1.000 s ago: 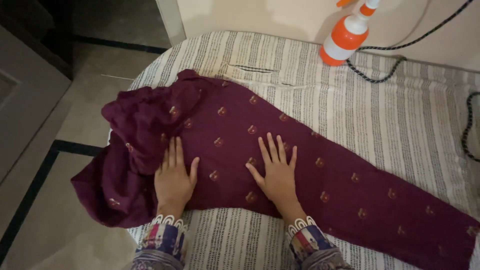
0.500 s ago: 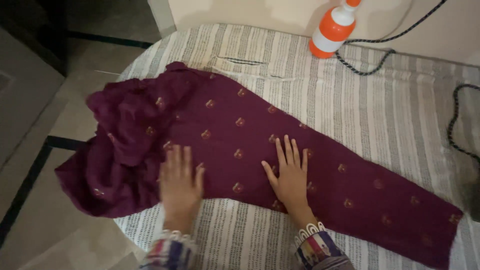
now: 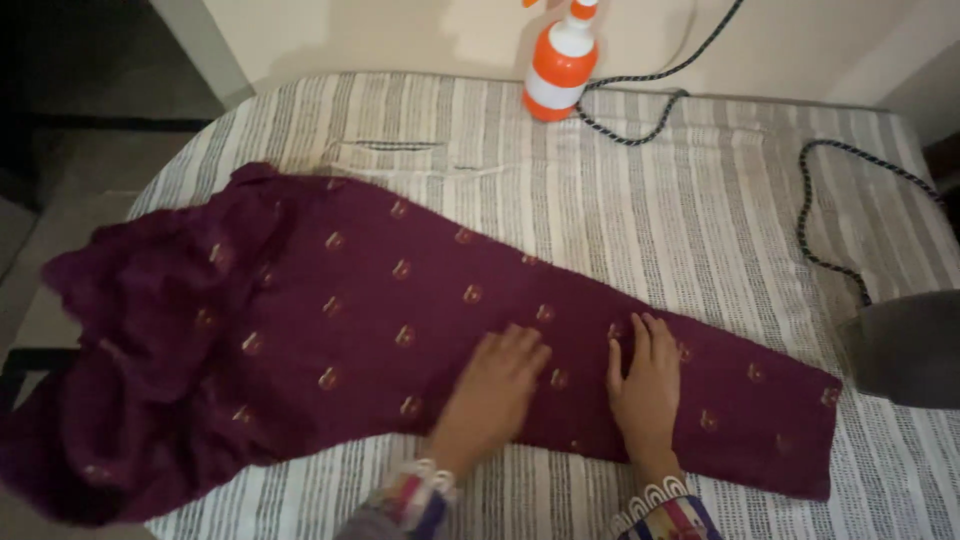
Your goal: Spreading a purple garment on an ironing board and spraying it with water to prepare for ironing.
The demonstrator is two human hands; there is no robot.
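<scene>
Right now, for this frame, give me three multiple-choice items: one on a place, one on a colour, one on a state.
1. Where does the spray bottle stand?
A. at the far edge by the wall
B. on the garment
C. on the floor

2. What colour is the garment?
A. blue
B. maroon
C. white

3. How are the hands, left hand and right hand?
A. clenched around the cord
B. raised in the air
C. flat on the garment

Answers: 1 A, the bottle stands beyond the cloth beside the wall; 2 B, dark maroon with small gold motifs; 3 C, both palms press down on the fabric.
</scene>
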